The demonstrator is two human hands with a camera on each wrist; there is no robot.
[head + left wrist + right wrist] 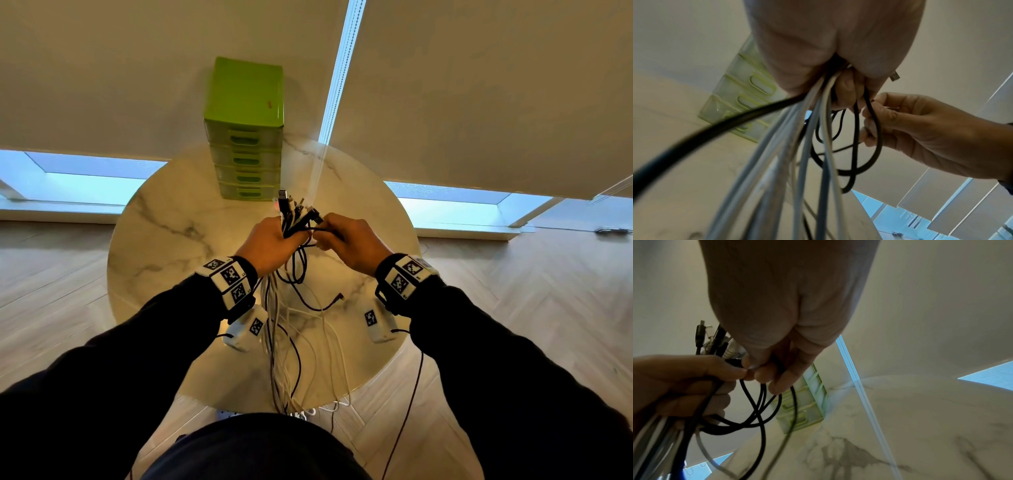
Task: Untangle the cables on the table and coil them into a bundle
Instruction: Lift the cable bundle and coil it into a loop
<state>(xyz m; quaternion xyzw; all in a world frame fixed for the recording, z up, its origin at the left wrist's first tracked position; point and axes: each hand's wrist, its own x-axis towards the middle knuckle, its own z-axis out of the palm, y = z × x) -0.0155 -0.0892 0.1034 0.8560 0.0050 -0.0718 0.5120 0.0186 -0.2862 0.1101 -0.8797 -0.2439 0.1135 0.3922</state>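
Observation:
My left hand (286, 236) grips a bunch of white and black cables (277, 329) just below their plug ends (294, 207), which stick up above the fist. The cables hang down across the marble table (164, 240) and over its near edge. My right hand (323, 236), touching the left, pinches a black cable (298, 270) that loops below both hands. In the left wrist view the cable bunch (797, 146) runs down from the left hand (846, 91) and the right hand (875, 116) holds the black loop (869, 146). The right wrist view shows the right fingertips (760, 374) pinching that black cable (756, 402).
A green drawer unit (246, 137) stands at the table's far edge, just behind the hands. One black plug end (339, 296) lies loose on the table. Some cable ends (322, 409) reach the wood floor by the near edge. Blinds hang behind the table.

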